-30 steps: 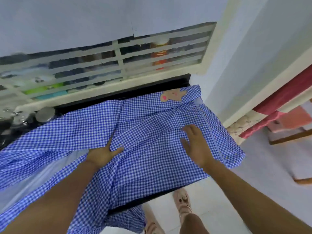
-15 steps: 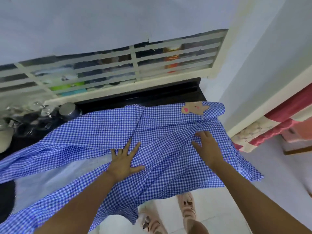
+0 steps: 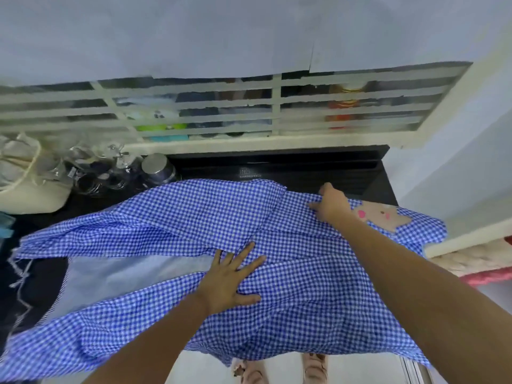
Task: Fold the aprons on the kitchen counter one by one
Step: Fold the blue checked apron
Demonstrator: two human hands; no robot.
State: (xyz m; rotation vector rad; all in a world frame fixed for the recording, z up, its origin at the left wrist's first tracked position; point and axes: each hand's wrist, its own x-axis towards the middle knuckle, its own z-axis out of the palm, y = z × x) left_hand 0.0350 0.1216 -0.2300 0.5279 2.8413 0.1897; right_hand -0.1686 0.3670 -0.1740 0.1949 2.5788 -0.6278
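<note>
Pressing checked apron (image 3: pixel 171 217), left hand (image 3: pixel 230 281) flat, right hand (image 3: pixel 331 203) gripping, bear patch (image 3: pixel 385 217)

The apron (image 3: pixel 177 217) is matt checked cloth, creased all over. The counter (image 3: pixel 332 173) looks dark, smooth and glossy; the canister (image 3: pixel 158 169) is shiny metal.

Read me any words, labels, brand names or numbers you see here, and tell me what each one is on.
Nothing here reads clearly.
On the black counter, a pale logo with tiny print: too small to read.
On the orange container behind the window bars, a yellow label: blurred, unreadable.
On the blue checked apron, an animal patch: picture only, no lettering.
</note>
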